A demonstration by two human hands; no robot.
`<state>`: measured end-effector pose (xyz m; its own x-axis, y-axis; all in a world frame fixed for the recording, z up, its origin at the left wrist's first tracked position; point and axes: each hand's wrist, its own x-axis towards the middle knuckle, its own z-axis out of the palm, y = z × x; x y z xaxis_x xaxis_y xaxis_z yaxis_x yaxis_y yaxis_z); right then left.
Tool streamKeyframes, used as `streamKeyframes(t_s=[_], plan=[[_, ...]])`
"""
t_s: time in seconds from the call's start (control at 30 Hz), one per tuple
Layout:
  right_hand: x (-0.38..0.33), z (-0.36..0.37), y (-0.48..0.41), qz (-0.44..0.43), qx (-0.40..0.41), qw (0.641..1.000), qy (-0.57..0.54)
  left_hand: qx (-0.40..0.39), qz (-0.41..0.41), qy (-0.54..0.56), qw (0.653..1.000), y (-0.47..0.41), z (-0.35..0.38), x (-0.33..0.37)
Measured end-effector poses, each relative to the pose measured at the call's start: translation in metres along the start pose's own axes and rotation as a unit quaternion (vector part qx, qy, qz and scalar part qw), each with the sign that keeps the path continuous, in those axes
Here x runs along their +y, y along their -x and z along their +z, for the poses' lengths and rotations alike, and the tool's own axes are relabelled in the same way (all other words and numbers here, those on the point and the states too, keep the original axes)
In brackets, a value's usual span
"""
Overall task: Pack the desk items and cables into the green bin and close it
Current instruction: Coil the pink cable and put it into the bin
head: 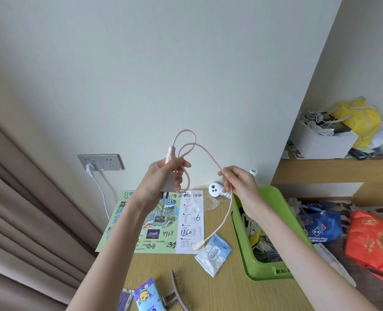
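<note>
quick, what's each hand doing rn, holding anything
left hand: grips the looped end of the pink cable and its charger plug.
right hand: pinches the same cable farther along; the free end dangles below.

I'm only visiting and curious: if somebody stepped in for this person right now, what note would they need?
Left hand grips the pink charging cable at its plug end, with loops gathered. Right hand pinches the cable further along; the free connector dangles.
Green bin stands open on the desk's right and is partly filled.
Left to do: bin the cable, map leaflet, white device, wipes packet, hair claw and tissue pack, then close the bin.
</note>
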<state>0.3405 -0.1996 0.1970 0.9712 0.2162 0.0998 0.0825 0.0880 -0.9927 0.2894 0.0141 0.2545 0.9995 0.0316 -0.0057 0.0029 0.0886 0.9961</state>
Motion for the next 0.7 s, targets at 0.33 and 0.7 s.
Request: streamKeyframes(t_s=[0.33,0.7], plan=[[-0.023,0.043,0.01,0.06,0.013,0.992,-0.11,0.035,0.027,-0.06,0.997,0.003,0.043,-0.025],[-0.022,0.035,0.011,0.114,-0.074,0.98,-0.146,0.05,0.062,0.005,0.997,0.004,0.052,-0.025]])
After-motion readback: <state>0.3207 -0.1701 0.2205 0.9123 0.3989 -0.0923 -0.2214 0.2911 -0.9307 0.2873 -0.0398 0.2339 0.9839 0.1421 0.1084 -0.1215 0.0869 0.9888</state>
